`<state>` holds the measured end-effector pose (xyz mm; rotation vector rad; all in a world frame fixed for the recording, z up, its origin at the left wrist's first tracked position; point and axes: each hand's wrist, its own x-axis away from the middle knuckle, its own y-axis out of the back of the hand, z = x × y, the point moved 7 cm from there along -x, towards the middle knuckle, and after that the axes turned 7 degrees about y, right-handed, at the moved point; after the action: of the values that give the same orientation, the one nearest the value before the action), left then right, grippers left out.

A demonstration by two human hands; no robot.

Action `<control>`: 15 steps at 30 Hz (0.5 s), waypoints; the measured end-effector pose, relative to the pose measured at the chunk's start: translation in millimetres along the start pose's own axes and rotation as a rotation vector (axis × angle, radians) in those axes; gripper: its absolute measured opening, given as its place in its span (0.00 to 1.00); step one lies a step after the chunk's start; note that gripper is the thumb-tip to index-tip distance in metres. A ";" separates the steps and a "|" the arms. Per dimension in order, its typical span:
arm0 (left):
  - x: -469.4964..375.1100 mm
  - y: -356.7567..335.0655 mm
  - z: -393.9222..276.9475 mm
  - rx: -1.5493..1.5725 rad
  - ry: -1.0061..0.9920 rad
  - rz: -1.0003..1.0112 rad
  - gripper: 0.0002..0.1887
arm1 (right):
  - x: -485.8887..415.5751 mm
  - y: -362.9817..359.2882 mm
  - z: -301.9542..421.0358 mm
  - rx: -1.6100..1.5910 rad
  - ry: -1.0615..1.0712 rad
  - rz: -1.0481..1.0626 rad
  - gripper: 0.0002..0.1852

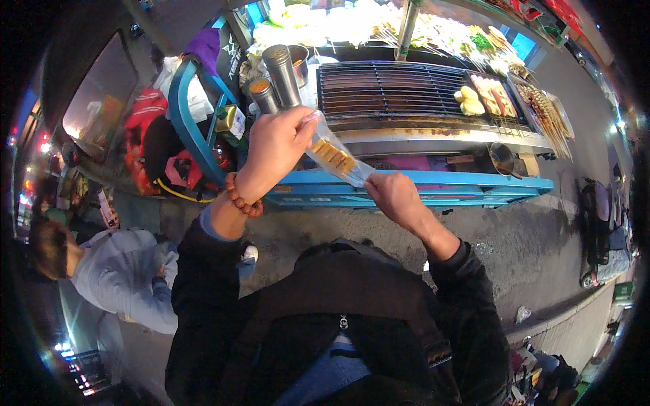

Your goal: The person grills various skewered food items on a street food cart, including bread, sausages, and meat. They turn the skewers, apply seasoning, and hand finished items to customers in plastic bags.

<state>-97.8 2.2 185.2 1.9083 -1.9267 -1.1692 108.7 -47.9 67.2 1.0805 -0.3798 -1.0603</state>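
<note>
Between my two hands stretches a clear plastic bag point(325, 133) with a piece of golden-brown food point(334, 156) inside, which looks folded or scored. My left hand point(281, 147), with a beaded bracelet point(242, 195) at the wrist, pinches the bag's upper end. At its lower right end, my right hand point(398, 197) grips the bag, perhaps around skewer ends; the fingers hide them. Both hands are above the front edge of a blue-framed grill cart point(487, 185). Beyond them lies the barbecue grate point(386, 91).
Metal shakers point(282, 73) stand left of the grate. Pale round pieces of food point(469, 101) sit at its right end, beside skewers on trays point(541, 109). Brightly lit skewered food point(447, 38) fills the back shelf. A blue curved rail point(185, 122) rises at left, near a seated person point(124, 269).
</note>
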 end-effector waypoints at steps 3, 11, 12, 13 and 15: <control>-5.6 -3.5 -9.8 -0.002 -0.017 0.027 0.09 | 3.7 4.3 -6.4 -0.123 -0.108 -0.048 0.23; -12.2 -5.8 -18.3 0.032 -0.042 0.068 0.08 | -5.7 -43.0 -7.3 -0.048 -0.054 0.074 0.22; -10.6 -5.6 -21.8 0.016 -0.070 0.033 0.08 | -7.8 -44.9 -8.6 -0.206 -0.060 0.009 0.20; -7.6 -7.2 -25.1 -0.076 -0.105 0.011 0.07 | -9.9 -50.2 -11.4 -0.355 -0.108 -0.006 0.18; 12.6 -17.5 -41.3 -0.190 -0.311 -0.034 0.08 | -14.0 -58.8 -16.5 -0.664 -0.246 -0.019 0.16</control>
<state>-60.4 -23.0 197.0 1.7520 -1.8472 -1.6784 83.5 -31.4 12.2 0.3638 -0.1850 -1.2207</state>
